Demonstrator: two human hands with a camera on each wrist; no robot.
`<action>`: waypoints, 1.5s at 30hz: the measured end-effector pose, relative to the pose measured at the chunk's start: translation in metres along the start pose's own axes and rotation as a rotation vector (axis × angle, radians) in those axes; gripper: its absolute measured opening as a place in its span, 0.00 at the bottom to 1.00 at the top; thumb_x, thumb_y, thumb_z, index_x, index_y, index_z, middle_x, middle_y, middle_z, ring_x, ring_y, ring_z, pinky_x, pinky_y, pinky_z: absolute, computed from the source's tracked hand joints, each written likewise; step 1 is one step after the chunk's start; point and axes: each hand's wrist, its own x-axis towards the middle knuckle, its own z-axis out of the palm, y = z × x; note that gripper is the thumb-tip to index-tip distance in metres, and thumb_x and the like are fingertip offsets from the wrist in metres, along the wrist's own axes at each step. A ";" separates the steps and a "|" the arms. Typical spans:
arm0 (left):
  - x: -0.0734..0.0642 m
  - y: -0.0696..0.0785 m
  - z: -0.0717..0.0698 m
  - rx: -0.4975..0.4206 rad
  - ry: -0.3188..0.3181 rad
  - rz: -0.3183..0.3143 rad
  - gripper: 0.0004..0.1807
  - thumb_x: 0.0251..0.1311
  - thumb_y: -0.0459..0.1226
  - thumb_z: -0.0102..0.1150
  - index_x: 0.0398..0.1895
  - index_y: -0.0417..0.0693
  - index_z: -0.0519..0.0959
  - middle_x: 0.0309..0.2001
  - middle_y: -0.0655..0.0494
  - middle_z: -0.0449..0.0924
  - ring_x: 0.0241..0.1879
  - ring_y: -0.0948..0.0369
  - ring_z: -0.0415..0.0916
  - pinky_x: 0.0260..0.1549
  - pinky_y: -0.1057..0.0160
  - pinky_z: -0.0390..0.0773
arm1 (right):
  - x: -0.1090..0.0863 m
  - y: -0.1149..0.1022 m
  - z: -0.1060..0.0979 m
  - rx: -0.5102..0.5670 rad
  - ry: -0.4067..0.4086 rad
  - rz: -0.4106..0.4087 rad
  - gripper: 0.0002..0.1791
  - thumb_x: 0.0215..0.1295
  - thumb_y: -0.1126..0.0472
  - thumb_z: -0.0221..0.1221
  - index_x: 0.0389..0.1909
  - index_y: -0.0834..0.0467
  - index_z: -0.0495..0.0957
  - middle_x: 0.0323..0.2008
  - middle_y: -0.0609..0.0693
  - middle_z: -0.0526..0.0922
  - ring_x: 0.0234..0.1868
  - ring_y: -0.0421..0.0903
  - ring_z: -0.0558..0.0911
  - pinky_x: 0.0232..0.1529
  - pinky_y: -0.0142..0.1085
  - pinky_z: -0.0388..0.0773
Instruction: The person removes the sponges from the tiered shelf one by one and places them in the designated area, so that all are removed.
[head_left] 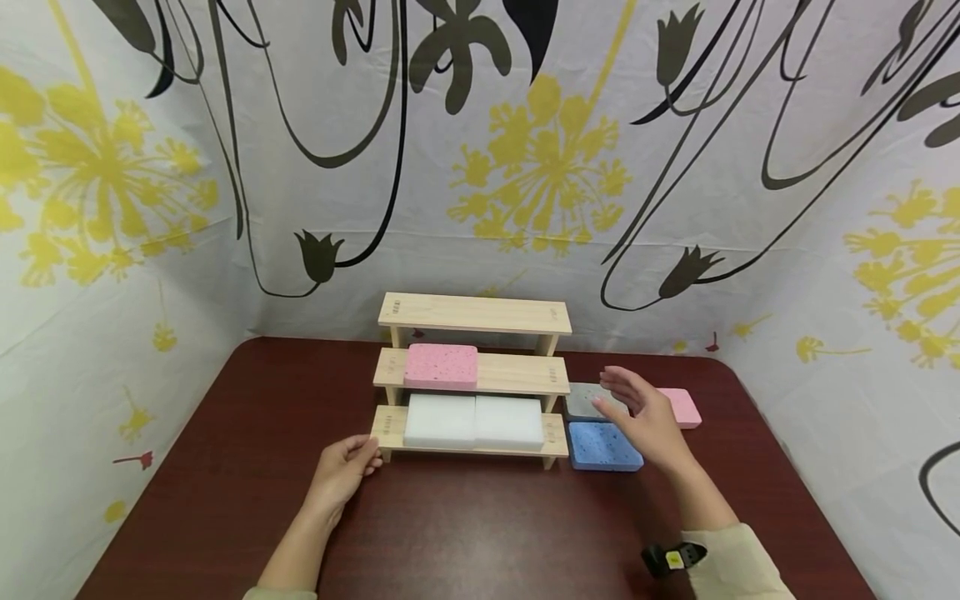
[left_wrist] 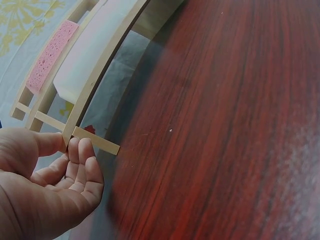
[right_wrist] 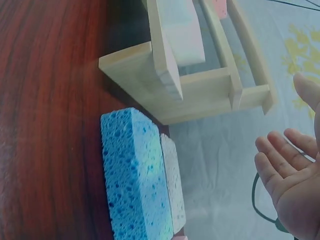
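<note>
A three-step wooden rack (head_left: 474,313) stands at the back of the table. Its middle step carries a pink sponge (head_left: 441,367), and two white sponge blocks (head_left: 439,421) lie side by side on the lowest step. My left hand (head_left: 341,475) pinches the left end of that lowest step between thumb and fingers; the left wrist view shows the grip on the board's corner. Right of the rack, my right hand (head_left: 647,417) hovers with fingers extended and nothing in it. Beneath and beside it lie a grey sponge (head_left: 585,402), partly covered by the hand, and a blue sponge (right_wrist: 137,175).
Another pink sponge (head_left: 681,408) lies on the table right of the grey one, partly behind the right hand. The dark red-brown table (head_left: 480,533) meets a patterned cloth (head_left: 540,208) at its back and sides.
</note>
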 end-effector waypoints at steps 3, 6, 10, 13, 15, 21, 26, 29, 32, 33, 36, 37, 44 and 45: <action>0.000 0.000 0.000 0.000 -0.002 0.004 0.20 0.74 0.33 0.54 0.59 0.22 0.73 0.41 0.40 0.83 0.37 0.61 0.81 0.36 0.69 0.82 | 0.004 -0.002 0.002 0.001 0.008 -0.006 0.30 0.65 0.64 0.69 0.66 0.64 0.71 0.59 0.61 0.80 0.59 0.58 0.80 0.57 0.22 0.74; 0.000 0.000 0.000 0.000 0.003 -0.005 0.19 0.74 0.33 0.54 0.59 0.23 0.74 0.41 0.41 0.83 0.37 0.60 0.81 0.36 0.69 0.82 | 0.007 -0.005 0.004 0.013 0.010 -0.001 0.29 0.66 0.62 0.68 0.65 0.63 0.72 0.58 0.59 0.81 0.59 0.56 0.81 0.58 0.21 0.73; 0.001 0.000 0.001 0.001 0.008 -0.011 0.19 0.74 0.32 0.53 0.58 0.23 0.74 0.41 0.41 0.83 0.37 0.59 0.81 0.37 0.69 0.82 | 0.011 -0.008 0.008 0.024 0.008 0.003 0.29 0.66 0.61 0.68 0.65 0.64 0.73 0.58 0.59 0.81 0.59 0.56 0.81 0.58 0.22 0.73; 0.001 0.000 0.001 0.004 0.007 -0.009 0.19 0.74 0.32 0.53 0.59 0.23 0.74 0.41 0.40 0.83 0.38 0.60 0.81 0.37 0.69 0.82 | 0.014 -0.012 0.011 0.029 0.005 0.006 0.29 0.65 0.61 0.69 0.65 0.64 0.73 0.58 0.59 0.81 0.59 0.56 0.80 0.59 0.26 0.75; 0.000 -0.001 0.000 0.013 0.004 -0.005 0.19 0.74 0.32 0.53 0.59 0.23 0.74 0.42 0.39 0.83 0.38 0.60 0.81 0.38 0.68 0.83 | 0.016 -0.015 0.013 0.035 -0.001 0.007 0.29 0.65 0.61 0.69 0.65 0.64 0.73 0.58 0.60 0.80 0.59 0.57 0.80 0.61 0.32 0.76; 0.000 -0.001 -0.001 0.030 -0.001 -0.002 0.19 0.74 0.32 0.53 0.60 0.24 0.74 0.44 0.39 0.83 0.38 0.60 0.81 0.39 0.67 0.83 | 0.023 -0.026 0.021 0.055 -0.026 0.003 0.30 0.65 0.60 0.69 0.66 0.63 0.72 0.59 0.60 0.79 0.60 0.56 0.79 0.62 0.46 0.75; 0.000 -0.002 0.000 0.025 0.000 -0.001 0.18 0.74 0.32 0.53 0.59 0.24 0.74 0.43 0.40 0.83 0.38 0.61 0.81 0.38 0.68 0.83 | 0.029 -0.031 0.029 0.052 -0.053 0.000 0.31 0.65 0.59 0.70 0.65 0.63 0.73 0.59 0.61 0.79 0.61 0.56 0.79 0.63 0.48 0.75; 0.000 -0.002 0.000 0.024 0.001 0.000 0.19 0.74 0.32 0.53 0.59 0.24 0.74 0.43 0.40 0.83 0.38 0.61 0.81 0.38 0.68 0.82 | 0.032 -0.035 0.034 0.038 -0.065 0.004 0.31 0.64 0.57 0.70 0.65 0.62 0.73 0.59 0.59 0.80 0.61 0.55 0.79 0.63 0.48 0.75; 0.000 -0.002 -0.001 0.024 0.004 0.002 0.19 0.74 0.32 0.53 0.59 0.24 0.74 0.43 0.40 0.84 0.38 0.61 0.81 0.38 0.68 0.82 | 0.036 -0.039 0.039 0.034 -0.074 -0.008 0.31 0.63 0.57 0.71 0.65 0.63 0.74 0.59 0.60 0.80 0.61 0.56 0.79 0.63 0.50 0.75; 0.000 -0.002 -0.001 0.026 0.004 0.001 0.19 0.74 0.32 0.53 0.59 0.24 0.74 0.43 0.40 0.84 0.38 0.61 0.81 0.38 0.68 0.82 | 0.037 -0.040 0.041 0.035 -0.077 -0.014 0.31 0.63 0.57 0.71 0.65 0.63 0.74 0.59 0.60 0.80 0.61 0.56 0.79 0.63 0.50 0.75; 0.000 -0.002 -0.001 0.028 0.003 0.001 0.19 0.74 0.32 0.54 0.59 0.24 0.74 0.43 0.40 0.84 0.38 0.60 0.82 0.38 0.68 0.82 | 0.040 -0.044 0.046 0.039 -0.087 -0.041 0.31 0.63 0.58 0.71 0.64 0.63 0.74 0.59 0.62 0.79 0.61 0.57 0.79 0.63 0.52 0.74; 0.000 -0.002 -0.001 0.027 0.002 0.002 0.19 0.74 0.33 0.54 0.59 0.24 0.74 0.43 0.40 0.84 0.39 0.59 0.82 0.38 0.68 0.82 | 0.040 -0.045 0.048 0.038 -0.090 -0.047 0.31 0.63 0.58 0.71 0.64 0.63 0.74 0.59 0.62 0.80 0.61 0.57 0.79 0.64 0.52 0.74; 0.000 -0.002 -0.001 0.029 -0.009 0.010 0.21 0.75 0.35 0.54 0.60 0.24 0.74 0.44 0.39 0.83 0.40 0.58 0.82 0.39 0.66 0.83 | 0.047 -0.054 0.059 0.021 -0.108 -0.047 0.31 0.62 0.56 0.71 0.64 0.61 0.74 0.58 0.61 0.80 0.61 0.58 0.79 0.64 0.54 0.73; 0.000 -0.002 -0.001 0.030 -0.010 0.010 0.21 0.75 0.35 0.54 0.60 0.24 0.73 0.44 0.39 0.83 0.40 0.58 0.82 0.39 0.65 0.83 | 0.048 -0.055 0.061 0.019 -0.113 -0.046 0.31 0.62 0.56 0.71 0.64 0.61 0.74 0.58 0.61 0.80 0.61 0.58 0.79 0.64 0.54 0.73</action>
